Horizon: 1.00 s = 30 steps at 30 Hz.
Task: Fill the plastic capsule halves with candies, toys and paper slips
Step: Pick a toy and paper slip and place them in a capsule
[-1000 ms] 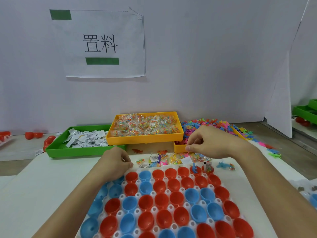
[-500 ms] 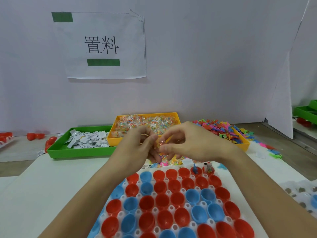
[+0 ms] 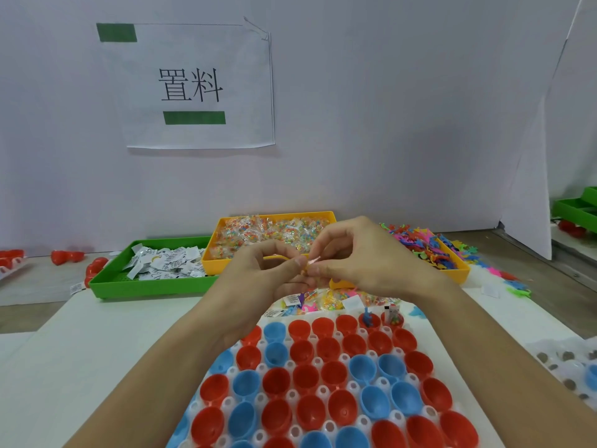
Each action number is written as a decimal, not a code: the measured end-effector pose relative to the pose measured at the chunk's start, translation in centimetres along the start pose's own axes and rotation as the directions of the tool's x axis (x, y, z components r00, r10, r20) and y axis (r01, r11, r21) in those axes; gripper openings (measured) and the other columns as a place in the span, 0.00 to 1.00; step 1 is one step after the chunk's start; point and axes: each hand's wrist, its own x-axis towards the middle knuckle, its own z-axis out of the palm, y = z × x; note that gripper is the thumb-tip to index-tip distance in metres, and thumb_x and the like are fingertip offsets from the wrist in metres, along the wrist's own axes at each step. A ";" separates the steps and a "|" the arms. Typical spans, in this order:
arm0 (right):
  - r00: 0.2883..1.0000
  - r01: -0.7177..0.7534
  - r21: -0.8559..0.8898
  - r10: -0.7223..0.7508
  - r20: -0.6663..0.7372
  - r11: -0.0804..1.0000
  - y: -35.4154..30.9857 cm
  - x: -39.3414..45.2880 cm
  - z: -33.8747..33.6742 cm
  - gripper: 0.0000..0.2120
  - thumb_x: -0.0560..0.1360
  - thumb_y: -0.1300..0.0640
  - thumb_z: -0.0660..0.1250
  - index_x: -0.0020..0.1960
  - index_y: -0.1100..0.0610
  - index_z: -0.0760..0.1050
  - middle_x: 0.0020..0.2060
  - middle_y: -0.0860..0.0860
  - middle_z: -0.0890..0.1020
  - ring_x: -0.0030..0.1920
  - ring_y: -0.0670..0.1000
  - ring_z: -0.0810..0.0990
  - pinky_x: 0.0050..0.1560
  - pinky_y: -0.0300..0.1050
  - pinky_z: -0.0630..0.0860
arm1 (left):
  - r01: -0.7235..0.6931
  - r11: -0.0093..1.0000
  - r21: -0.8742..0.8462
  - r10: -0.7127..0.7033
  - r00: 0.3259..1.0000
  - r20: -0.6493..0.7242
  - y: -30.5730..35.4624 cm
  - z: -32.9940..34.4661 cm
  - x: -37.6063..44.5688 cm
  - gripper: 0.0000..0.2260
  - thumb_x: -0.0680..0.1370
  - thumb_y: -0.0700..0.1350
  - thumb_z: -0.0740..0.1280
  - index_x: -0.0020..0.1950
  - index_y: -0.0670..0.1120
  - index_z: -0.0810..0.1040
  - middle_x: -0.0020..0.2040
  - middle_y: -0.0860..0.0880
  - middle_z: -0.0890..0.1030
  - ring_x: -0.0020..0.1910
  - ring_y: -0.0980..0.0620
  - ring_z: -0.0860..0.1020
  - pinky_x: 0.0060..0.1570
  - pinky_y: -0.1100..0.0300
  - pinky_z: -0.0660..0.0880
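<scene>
My left hand (image 3: 258, 279) and my right hand (image 3: 358, 257) meet above the far edge of the white holder tray (image 3: 290, 396), and both pinch a small clear candy packet (image 3: 311, 263) between their fingertips. Red and blue capsule halves (image 3: 323, 376) fill the holder in rows. Two red halves at the far right corner hold items: one a blue toy (image 3: 367, 318), the other a slip and candy (image 3: 392, 313). Loose candies, toys and slips (image 3: 323, 300) lie just beyond the holder.
At the back stand a green tray of paper slips (image 3: 155, 270), an orange tray of candy packets (image 3: 271, 234) and an orange tray of coloured toys (image 3: 429, 250). Red capsule halves (image 3: 64, 257) lie far left. Another holder (image 3: 568, 363) pokes in at right.
My right hand lifted off the far corner of the holder and my left rose from its left edge. They came together in the air and now hold a candy packet between them.
</scene>
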 end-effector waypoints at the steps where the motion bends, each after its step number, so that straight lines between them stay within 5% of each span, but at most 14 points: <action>1: 1.000 0.000 0.010 0.000 -0.003 1.000 0.0 0.0 0.0 0.04 0.73 0.59 0.76 0.45 0.53 0.82 0.36 0.48 0.86 0.37 0.47 0.86 0.39 0.35 0.79 | -0.005 1.000 -0.015 0.005 1.000 0.008 -0.1 -0.2 0.0 0.03 0.68 0.44 0.73 0.39 0.45 0.83 0.41 0.39 0.85 0.41 0.46 0.85 0.42 0.62 0.81; 10: 0.995 -0.032 0.188 0.013 0.103 0.982 -0.2 -0.4 -1.0 0.07 0.79 0.55 0.69 0.54 0.56 0.83 0.44 0.50 0.87 0.46 0.48 0.86 0.45 0.35 0.80 | -0.103 0.985 0.138 0.108 0.994 -0.033 -0.3 -0.3 0.0 0.03 0.68 0.43 0.75 0.40 0.48 0.85 0.42 0.42 0.86 0.42 0.47 0.85 0.45 0.62 0.80; 14: 0.995 -0.077 0.205 0.064 0.071 0.976 -0.1 -0.3 -0.8 0.07 0.78 0.57 0.70 0.54 0.59 0.82 0.41 0.53 0.87 0.44 0.50 0.87 0.43 0.36 0.80 | -0.178 0.951 0.251 0.200 0.978 -0.066 -0.4 0.2 0.0 0.04 0.73 0.34 0.73 0.43 0.43 0.83 0.38 0.44 0.86 0.39 0.49 0.85 0.42 0.62 0.81; 18: 0.994 -0.091 0.169 0.079 0.077 0.981 0.2 -0.4 -1.2 0.05 0.77 0.62 0.72 0.51 0.61 0.83 0.39 0.55 0.87 0.40 0.48 0.86 0.40 0.34 0.79 | -0.213 0.915 0.342 0.246 0.968 -0.055 -0.6 0.6 0.1 0.09 0.73 0.34 0.74 0.39 0.48 0.83 0.36 0.48 0.84 0.40 0.47 0.85 0.45 0.54 0.82; 23: 0.985 -0.119 0.167 0.096 0.140 0.979 0.6 -0.7 -1.9 0.05 0.76 0.60 0.72 0.51 0.59 0.84 0.40 0.55 0.87 0.43 0.50 0.87 0.43 0.36 0.80 | -0.218 0.907 0.361 0.233 0.972 0.002 -1.0 0.9 -0.1 0.06 0.73 0.35 0.74 0.41 0.45 0.82 0.36 0.50 0.84 0.38 0.51 0.85 0.40 0.63 0.80; 30: 0.980 -0.114 0.209 0.075 0.186 0.971 1.2 -0.6 -2.3 0.05 0.76 0.62 0.72 0.51 0.60 0.84 0.41 0.54 0.87 0.44 0.50 0.87 0.43 0.34 0.80 | -0.226 0.915 0.335 0.230 0.973 0.029 -0.8 1.1 -0.3 0.09 0.70 0.37 0.76 0.37 0.51 0.83 0.37 0.49 0.85 0.40 0.48 0.86 0.42 0.62 0.81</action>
